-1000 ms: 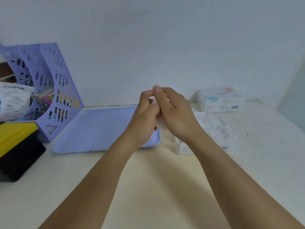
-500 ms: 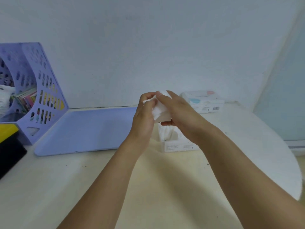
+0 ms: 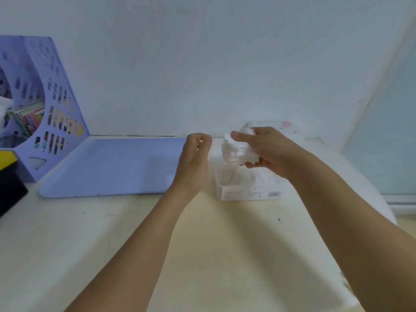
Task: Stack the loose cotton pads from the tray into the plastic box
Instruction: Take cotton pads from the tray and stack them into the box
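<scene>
My right hand grips a small stack of white cotton pads just above the clear plastic box, which stands on the table right of the tray and holds more white pads. My left hand hovers beside the pads, a little left of them, fingers curled and holding nothing. The lilac tray lies to the left; no pads show on its surface.
A lilac perforated file holder with booklets stands at the far left, a yellow and black object in front of it. Another white box with a pink mark sits behind my right hand by the wall. The table edge curves at right.
My hands have come apart: the left has let go of the pads and drawn back left, while the right keeps the stack over the box. The view has shifted right.
</scene>
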The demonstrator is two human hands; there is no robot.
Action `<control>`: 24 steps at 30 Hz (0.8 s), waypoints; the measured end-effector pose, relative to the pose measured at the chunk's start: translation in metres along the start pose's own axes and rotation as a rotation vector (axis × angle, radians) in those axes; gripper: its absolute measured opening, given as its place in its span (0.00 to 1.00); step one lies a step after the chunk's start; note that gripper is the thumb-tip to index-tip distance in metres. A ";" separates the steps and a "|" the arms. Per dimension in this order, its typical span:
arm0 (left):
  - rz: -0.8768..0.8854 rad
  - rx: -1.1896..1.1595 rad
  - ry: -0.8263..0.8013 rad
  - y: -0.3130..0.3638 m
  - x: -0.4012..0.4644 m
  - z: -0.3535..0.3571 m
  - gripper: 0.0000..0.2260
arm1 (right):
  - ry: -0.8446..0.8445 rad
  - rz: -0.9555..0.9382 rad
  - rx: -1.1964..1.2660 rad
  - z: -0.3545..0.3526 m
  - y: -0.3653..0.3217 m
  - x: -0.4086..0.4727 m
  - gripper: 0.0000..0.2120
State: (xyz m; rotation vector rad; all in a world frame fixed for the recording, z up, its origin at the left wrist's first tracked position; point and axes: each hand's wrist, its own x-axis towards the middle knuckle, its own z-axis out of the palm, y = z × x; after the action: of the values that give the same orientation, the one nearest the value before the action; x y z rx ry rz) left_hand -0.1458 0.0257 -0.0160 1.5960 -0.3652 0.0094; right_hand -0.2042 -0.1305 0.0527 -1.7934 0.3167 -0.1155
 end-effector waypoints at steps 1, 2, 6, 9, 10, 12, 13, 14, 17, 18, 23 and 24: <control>0.025 0.082 0.018 -0.012 -0.003 -0.002 0.10 | 0.009 0.058 -0.041 -0.003 0.000 0.002 0.20; 0.048 0.142 0.017 -0.024 -0.006 -0.004 0.11 | -0.013 0.124 -0.078 -0.001 0.000 0.003 0.19; 0.071 0.188 -0.103 -0.051 -0.013 -0.003 0.18 | -0.114 0.294 -0.250 0.021 0.004 0.006 0.13; 0.112 0.238 -0.130 -0.055 -0.011 -0.008 0.19 | -0.099 0.301 -0.430 0.031 0.006 0.014 0.15; 0.125 0.265 -0.138 -0.056 -0.011 -0.010 0.19 | -0.077 0.283 -0.454 0.031 0.007 0.016 0.13; 0.172 0.262 -0.148 -0.055 -0.012 -0.012 0.16 | -0.005 0.233 -0.406 0.029 0.013 0.022 0.13; 0.186 0.244 -0.150 -0.053 -0.013 -0.011 0.15 | 0.042 0.206 -0.353 0.028 0.017 0.023 0.12; 0.186 0.237 -0.154 -0.051 -0.014 -0.010 0.16 | 0.094 0.173 -0.319 0.026 0.022 0.025 0.12; 0.208 0.283 -0.178 -0.052 -0.013 -0.006 0.14 | 0.210 0.033 -0.361 0.023 0.035 0.026 0.13; 0.231 0.290 -0.181 -0.053 -0.013 -0.004 0.14 | 0.234 -0.024 -0.401 0.023 0.039 0.026 0.13; 0.326 0.338 -0.139 -0.048 -0.015 -0.004 0.17 | 0.297 -0.186 -0.789 0.029 0.059 0.026 0.14; 0.380 0.397 -0.192 -0.048 -0.016 -0.003 0.15 | 0.277 -0.189 -0.936 0.031 0.062 0.026 0.15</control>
State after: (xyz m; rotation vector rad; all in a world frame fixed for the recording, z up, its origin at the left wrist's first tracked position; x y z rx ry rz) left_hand -0.1485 0.0326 -0.0663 1.8998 -0.8553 0.2334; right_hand -0.1809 -0.1216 -0.0175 -2.7445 0.4383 -0.4017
